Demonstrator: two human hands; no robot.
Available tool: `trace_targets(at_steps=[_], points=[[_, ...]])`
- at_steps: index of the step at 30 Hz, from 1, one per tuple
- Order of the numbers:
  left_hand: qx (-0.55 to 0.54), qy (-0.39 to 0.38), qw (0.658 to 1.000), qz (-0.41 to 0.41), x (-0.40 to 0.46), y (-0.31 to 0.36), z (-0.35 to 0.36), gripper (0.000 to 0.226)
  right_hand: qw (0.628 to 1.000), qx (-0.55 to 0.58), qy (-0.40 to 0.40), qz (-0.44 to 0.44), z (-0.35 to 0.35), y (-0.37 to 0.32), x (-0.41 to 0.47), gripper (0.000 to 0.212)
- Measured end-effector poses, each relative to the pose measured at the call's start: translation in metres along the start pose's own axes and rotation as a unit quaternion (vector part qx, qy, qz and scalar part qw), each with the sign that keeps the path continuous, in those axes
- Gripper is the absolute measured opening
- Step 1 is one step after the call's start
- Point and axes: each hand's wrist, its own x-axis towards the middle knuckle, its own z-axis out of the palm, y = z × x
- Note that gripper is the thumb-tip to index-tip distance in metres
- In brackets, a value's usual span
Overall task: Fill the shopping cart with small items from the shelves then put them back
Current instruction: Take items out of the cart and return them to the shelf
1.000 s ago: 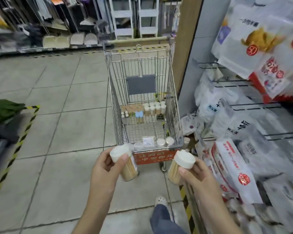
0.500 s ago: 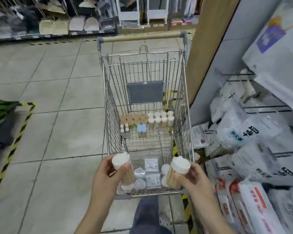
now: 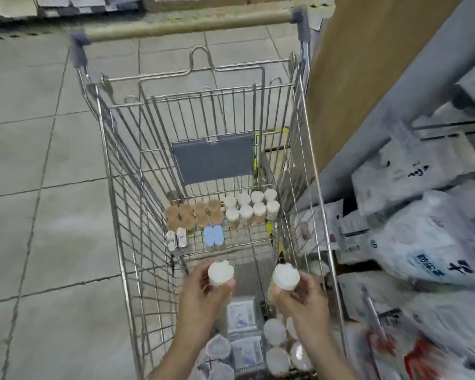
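I judge the filling stage well along, not finished: the silver wire shopping cart (image 3: 126,242) already holds rows of brown-capped and white-capped small jars (image 3: 247,209) at its far end and flat packets nearer me. My left hand (image 3: 200,300) grips one white-lidded toothpick jar (image 3: 220,272), my right hand (image 3: 305,300) another (image 3: 285,277) — both above the basket, not yet set down. Returning everything to the shelves remains.

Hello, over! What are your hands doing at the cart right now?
Left hand grips one white-capped jar. Right hand grips another jar. Both above the cart basket. Nothing in the way.
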Motion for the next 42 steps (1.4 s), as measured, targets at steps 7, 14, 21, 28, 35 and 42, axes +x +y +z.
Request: trace_targets(at_steps=[7,14,21,28,35,42], points=[[0.088,-0.034,0.995,-0.016,0.102,-0.056,0.047,0.048,0.995,-0.071,0.066,-0.01,0.04,0.042,0.099,0.05],[0.075,-0.012,0.997,-0.026,0.172,-0.096,0.104,0.044,0.985,-0.098,0.139,-0.014,0.059,0.075,0.184,0.046],[0.056,-0.023,0.998,0.025,0.223,-0.11,0.143,0.048,0.976,-0.138,0.167,-0.006,0.071,0.087,0.228,0.046],[0.034,-0.036,0.999,0.022,0.247,-0.117,0.159,0.053,0.964,-0.183,0.19,-0.023,0.077,0.096,0.253,0.04],[0.007,-0.019,1.0,0.022,0.254,-0.128,0.169,0.053,0.969,-0.156,0.193,-0.013,0.079,0.104,0.27,0.039],[0.008,-0.012,1.0,-0.001,0.257,-0.132,0.169,0.047,0.969,-0.142,0.203,0.002,0.081,0.107,0.279,0.035]])
